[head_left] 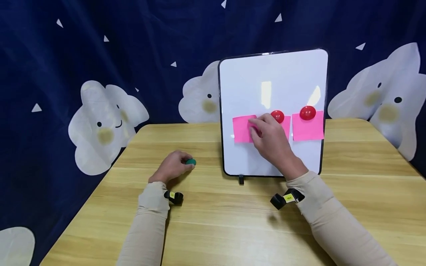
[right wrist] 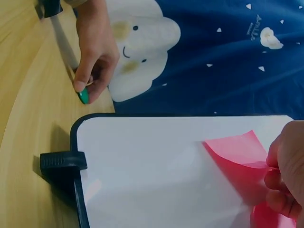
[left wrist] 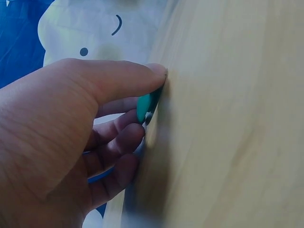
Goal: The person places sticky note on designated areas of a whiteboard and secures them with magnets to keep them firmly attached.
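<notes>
A green round magnet (head_left: 191, 162) is at the tabletop, left of the whiteboard (head_left: 246, 81). My left hand (head_left: 171, 166) grips it between thumb and fingers; the left wrist view shows the magnet's (left wrist: 143, 105) edge beside the wood. At the board, my right hand (head_left: 271, 138) pinches the left pink sticky note (head_left: 241, 130) by its upper right corner. In the right wrist view this note (right wrist: 240, 148) bows away from the white surface. Behind the right hand, a middle pink note (head_left: 287, 127) is partly hidden, with a red magnet (head_left: 278, 116) at its top.
A third pink note (head_left: 307, 131) under another red magnet (head_left: 307, 113) is on the board's right side. The board stands upright on a black foot (head_left: 241, 180) on the wooden table (head_left: 213, 229). A dark blue curtain (head_left: 149, 37) with clouds hangs behind.
</notes>
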Available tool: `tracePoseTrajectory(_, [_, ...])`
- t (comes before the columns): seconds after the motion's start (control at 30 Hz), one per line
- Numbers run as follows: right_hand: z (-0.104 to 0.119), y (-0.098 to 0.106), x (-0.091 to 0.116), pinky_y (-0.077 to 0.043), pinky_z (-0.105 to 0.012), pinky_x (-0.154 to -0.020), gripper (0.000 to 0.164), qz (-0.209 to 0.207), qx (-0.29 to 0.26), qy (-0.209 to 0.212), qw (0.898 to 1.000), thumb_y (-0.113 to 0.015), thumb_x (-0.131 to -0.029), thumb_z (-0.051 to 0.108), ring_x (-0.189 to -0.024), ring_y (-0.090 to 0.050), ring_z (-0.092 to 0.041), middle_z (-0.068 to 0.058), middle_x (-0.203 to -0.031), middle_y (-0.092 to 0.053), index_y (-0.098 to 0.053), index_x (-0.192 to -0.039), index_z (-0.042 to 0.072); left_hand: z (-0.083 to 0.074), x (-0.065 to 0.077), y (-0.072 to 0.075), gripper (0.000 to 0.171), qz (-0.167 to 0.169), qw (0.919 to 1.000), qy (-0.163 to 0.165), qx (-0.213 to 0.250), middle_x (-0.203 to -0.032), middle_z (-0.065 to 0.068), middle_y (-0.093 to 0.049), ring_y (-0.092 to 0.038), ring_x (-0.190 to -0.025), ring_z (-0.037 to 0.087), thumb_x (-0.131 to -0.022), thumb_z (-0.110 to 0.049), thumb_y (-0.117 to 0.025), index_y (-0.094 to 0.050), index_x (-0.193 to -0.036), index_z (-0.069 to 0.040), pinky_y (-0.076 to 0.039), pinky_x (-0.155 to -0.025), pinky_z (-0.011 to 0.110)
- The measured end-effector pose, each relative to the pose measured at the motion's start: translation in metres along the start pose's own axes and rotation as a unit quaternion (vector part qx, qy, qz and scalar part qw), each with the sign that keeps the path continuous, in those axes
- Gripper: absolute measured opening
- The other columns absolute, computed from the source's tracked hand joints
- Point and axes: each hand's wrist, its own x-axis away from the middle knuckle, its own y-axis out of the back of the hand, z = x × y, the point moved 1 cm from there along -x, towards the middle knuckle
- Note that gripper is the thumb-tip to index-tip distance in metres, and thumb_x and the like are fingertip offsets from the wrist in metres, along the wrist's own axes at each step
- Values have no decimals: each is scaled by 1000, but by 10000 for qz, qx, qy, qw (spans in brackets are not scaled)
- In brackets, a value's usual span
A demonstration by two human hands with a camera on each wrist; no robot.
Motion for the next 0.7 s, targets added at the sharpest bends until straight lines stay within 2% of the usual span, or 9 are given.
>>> tracePoseTrajectory(0.2, [-1, 1, 3, -54, -36, -61, 35, 146, 468, -11, 9988, -72, -86, 1, -76, -57, -25, -16, -98, -57, -70, -121, -4, -4, -1, 0, 34, 36, 10000, -2, -17, -112, 6, -65, -59, -101, 22, -94, -23, -72, -70, -124, -7, -51, -87, 40])
tracePoseTrajectory(0.33, [3, 5, 6, -47, -34, -52, 43, 437, 859, -174, 9952, -67, -86, 3, -63, -52, -22, -17, -98, -55, -66, -128, -3, -6, -3, 0, 33, 123, 9999, -92, -34, -112, 5, -65, -58, -100, 22, -95, -23, -71, -69, -124, -7, -51, -86, 41])
tracePoseTrajectory(0.47, [6, 5, 6, -45, -34, -49, 49, 705, 1145, -267, 9906, -68, -85, 7, -59, -49, -21, -15, -91, -55, -63, -134, 0, -5, -3, 0, 32, 112, 9998, -109, -139, -111, 5, -64, -58, -100, 21, -95, -23, -71, -70, -123, -7, -51, -87, 41])
tracePoseTrajectory(0.57, [6, 4, 5, -45, -34, -49, 52, 684, 1277, -248, 9891, -72, -84, 8, -59, -48, -21, -12, -85, -55, -62, -135, 3, -4, -3, 1, 31, 44, 9997, -105, -235, -110, 5, -64, -57, -100, 22, -95, -23, -70, -70, -122, -7, -50, -87, 41])
tracePoseTrajectory(0.7, [3, 1, 6, -46, -35, -49, 50, 450, 1294, -114, 9905, -74, -83, 6, -59, -50, -22, -12, -82, -58, -65, -132, 4, -3, -2, 1, 31, -14, 9994, -164, -306, -109, 6, -64, -57, -100, 23, -95, -22, -70, -70, -121, -6, -50, -87, 42])
